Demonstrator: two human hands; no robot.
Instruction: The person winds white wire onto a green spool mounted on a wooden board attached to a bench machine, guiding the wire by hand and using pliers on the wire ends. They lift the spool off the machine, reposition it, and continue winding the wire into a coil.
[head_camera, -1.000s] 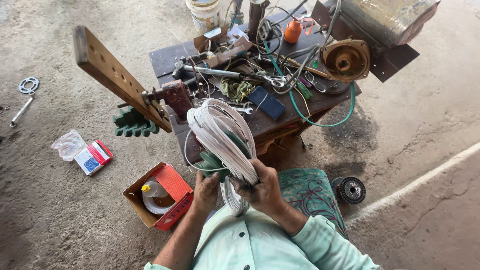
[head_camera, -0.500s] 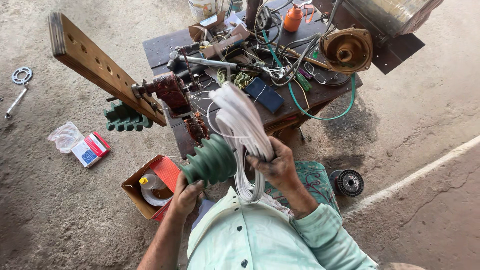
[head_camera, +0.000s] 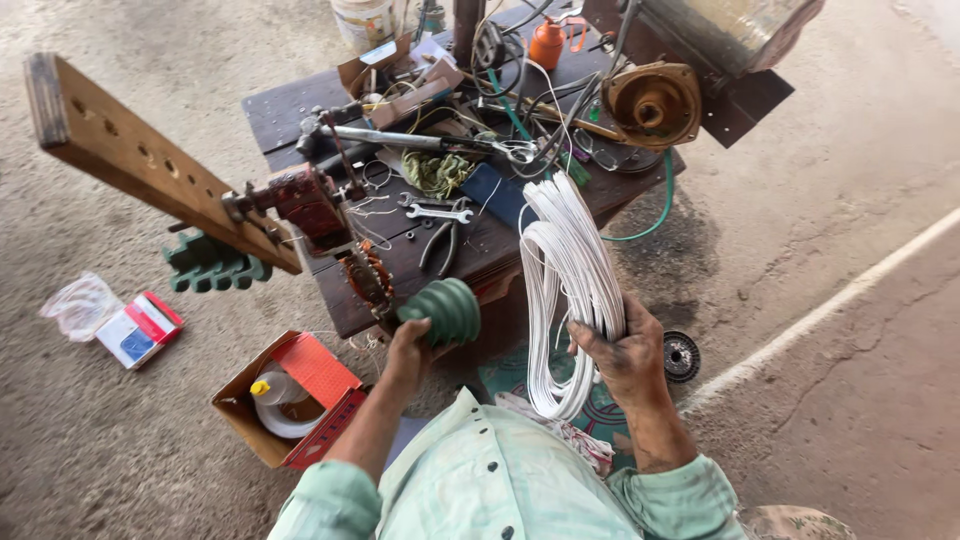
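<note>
Dusty concrete floor (head_camera: 820, 200) under cluttered wooden table (head_camera: 280, 110).

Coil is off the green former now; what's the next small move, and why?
Probably set the former down on the table. The left hand grips it beside the winder, while the right hand alone holds the loose white coil, whose strands are fanning apart.

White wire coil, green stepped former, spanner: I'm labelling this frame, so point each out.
White wire coil (head_camera: 565, 260), head view, on its upper strands.
Green stepped former (head_camera: 445, 310), head view, ridged side.
Spanner (head_camera: 438, 212), head view, its shaft.
</note>
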